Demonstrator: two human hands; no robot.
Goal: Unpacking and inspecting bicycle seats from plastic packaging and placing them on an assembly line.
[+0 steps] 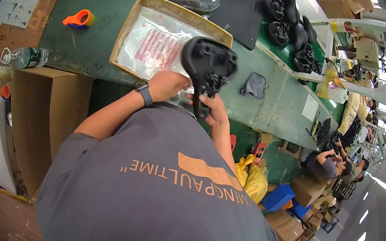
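I stand in a factory: long green worktop, rows of black plastic bicycle saddles, stacked brown cardboard boxes.

Single head-worn fisheye, left of a side-by-side pair, looking steeply down over the wearer's chest: grey shirt fills the lower half, both forearms come in from below and meet close to the lens at frame centre. Faces forward across the green worktop, which bends along the upper rim; the factory aisle and a seated person curve away far right. Only one view, so no overlap to report; black vignette rings the frame.
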